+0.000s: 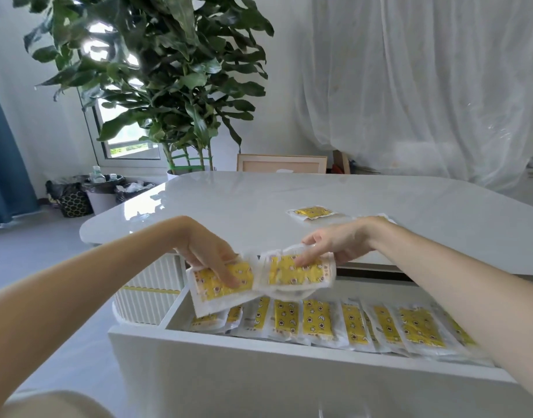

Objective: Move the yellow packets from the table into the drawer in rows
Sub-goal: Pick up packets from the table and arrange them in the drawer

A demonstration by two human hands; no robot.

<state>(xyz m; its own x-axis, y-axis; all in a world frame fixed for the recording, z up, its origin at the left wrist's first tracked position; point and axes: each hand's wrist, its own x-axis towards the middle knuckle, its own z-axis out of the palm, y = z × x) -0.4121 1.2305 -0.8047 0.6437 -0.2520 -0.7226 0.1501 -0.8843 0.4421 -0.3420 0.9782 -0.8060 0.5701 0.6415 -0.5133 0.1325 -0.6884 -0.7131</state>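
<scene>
Currently my left hand (212, 257) pinches one yellow packet (220, 286) and my right hand (331, 245) a second packet (295, 271), both above the open drawer (259, 372). Held only by fingertips, either slick wrapper could slip and land crooked across the laid row (349, 324); a spare packet (313, 212) waits on the table (244, 197).

Drawer (289, 372) is open, front wall nearest. A row of packets (316, 324) covers the front strip side to side, overlapping. Behind the row a white strip of floor shows at right, tucked under the desk (259, 200) edge (low overhang at the back). Left hand (211, 254) w/ left packet (220, 286) and right hand (334, 242) w/ right packet (295, 271) hang over the drawer's left-centre, blocking the way down there. Desk top is a wide open surface w/ one loose packet (313, 212) near the right wrist. Plant (156, 70) stands beyond the far edge.
</scene>
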